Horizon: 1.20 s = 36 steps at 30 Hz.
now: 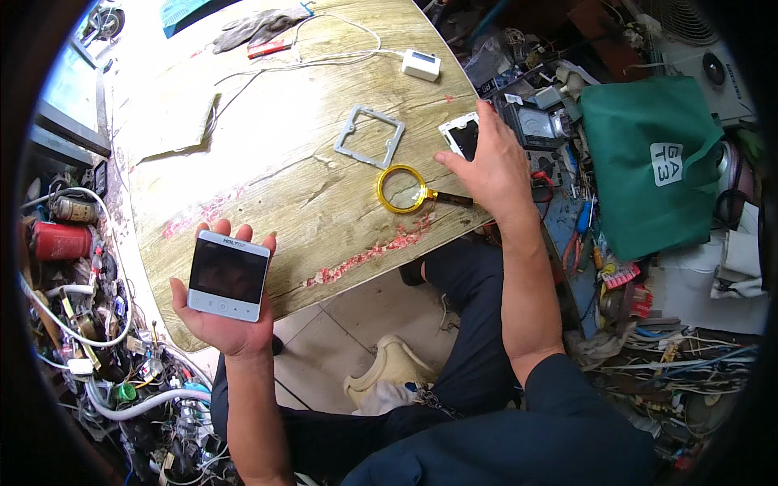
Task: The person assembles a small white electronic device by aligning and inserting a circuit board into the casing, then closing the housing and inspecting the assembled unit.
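Observation:
On the palm of my left hand (235,328) rests a white square control panel (228,277) with a dark screen and a row of small buttons, my fingers curled behind it. At the table's right edge, my right hand (498,166) has its thumb and fingers around a white-framed part with a black middle (463,136); the hand covers some of it. A magnifying glass (403,170) with a gold rim and dark handle lies just left of my right wrist. Beyond it is an empty grey square frame (348,134).
Farther back on the wooden table (292,235) are a white adapter (421,65) with cables, a red-and-white item (269,49) and a grey glove (255,28). A green bag (648,178) and tools crowd the right side. Scrap parts and hoses (138,405) pile up at left.

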Each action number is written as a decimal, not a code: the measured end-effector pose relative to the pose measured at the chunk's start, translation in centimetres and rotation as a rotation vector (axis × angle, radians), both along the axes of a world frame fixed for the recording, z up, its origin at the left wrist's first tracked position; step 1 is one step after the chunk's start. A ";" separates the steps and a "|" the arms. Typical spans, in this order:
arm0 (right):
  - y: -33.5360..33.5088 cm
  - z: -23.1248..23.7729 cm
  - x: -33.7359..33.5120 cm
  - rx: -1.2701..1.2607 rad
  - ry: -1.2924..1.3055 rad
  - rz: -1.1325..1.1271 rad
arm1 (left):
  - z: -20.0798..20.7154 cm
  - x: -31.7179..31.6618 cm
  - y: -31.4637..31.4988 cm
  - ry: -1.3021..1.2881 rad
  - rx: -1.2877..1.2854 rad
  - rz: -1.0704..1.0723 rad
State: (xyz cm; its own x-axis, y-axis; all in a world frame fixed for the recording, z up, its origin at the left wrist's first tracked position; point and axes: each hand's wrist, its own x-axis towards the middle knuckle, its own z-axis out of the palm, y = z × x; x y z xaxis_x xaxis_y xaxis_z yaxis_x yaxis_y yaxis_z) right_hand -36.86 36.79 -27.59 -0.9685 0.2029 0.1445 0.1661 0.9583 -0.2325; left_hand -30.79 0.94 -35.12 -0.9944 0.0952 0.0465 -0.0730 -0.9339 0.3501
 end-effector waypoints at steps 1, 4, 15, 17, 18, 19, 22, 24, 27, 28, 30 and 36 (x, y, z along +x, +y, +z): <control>0.3 -0.1 0.1 0.016 -0.043 -0.027 | 0.0 -0.1 0.1 0.003 -0.005 -0.004; 0.7 -0.8 -0.1 0.022 -0.114 -0.041 | 0.0 -0.1 0.3 0.009 -0.006 -0.011; 2.7 -1.1 -0.8 -0.091 -0.049 -0.102 | 0.0 -0.1 0.4 -0.016 -0.031 -0.016; 3.2 -1.4 -1.0 -0.118 0.039 -0.111 | -0.1 -0.2 0.3 -0.006 -0.023 -0.024; 3.1 -0.8 -1.0 -0.131 0.052 -0.120 | 0.0 -0.2 0.3 -0.008 -0.019 -0.025; 3.5 -0.9 -1.0 -0.260 0.066 -0.120 | 0.1 -0.2 0.2 -0.009 -0.016 -0.026; 3.9 -1.0 -1.5 -0.914 0.114 -0.097 | 0.2 -0.1 0.2 -0.033 -0.013 -0.013; 3.2 0.4 -1.2 -1.331 0.080 -0.044 | 0.4 -0.1 0.2 -0.052 -0.007 0.002; 3.6 0.1 -1.2 -1.722 0.002 0.088 | 0.9 -0.1 0.5 -0.081 0.009 0.016; 3.3 0.2 -1.3 -1.802 -0.018 0.115 | 0.9 -0.1 0.6 -0.090 0.015 0.018; 2.2 0.3 -1.5 -1.867 -0.058 0.150 | 1.1 0.0 0.5 -0.111 0.014 0.029; 0.2 0.3 -1.8 -1.993 -0.179 0.278 | 1.3 0.0 0.4 -0.140 0.016 0.041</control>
State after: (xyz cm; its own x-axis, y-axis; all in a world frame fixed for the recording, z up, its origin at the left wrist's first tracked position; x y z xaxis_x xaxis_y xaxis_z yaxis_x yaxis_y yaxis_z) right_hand -38.65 36.97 -27.28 -0.9706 -0.2016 -0.1312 0.2249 -0.5667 -0.7927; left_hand -30.75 1.36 -33.80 -0.9942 0.0551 -0.0922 -0.0823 -0.9424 0.3241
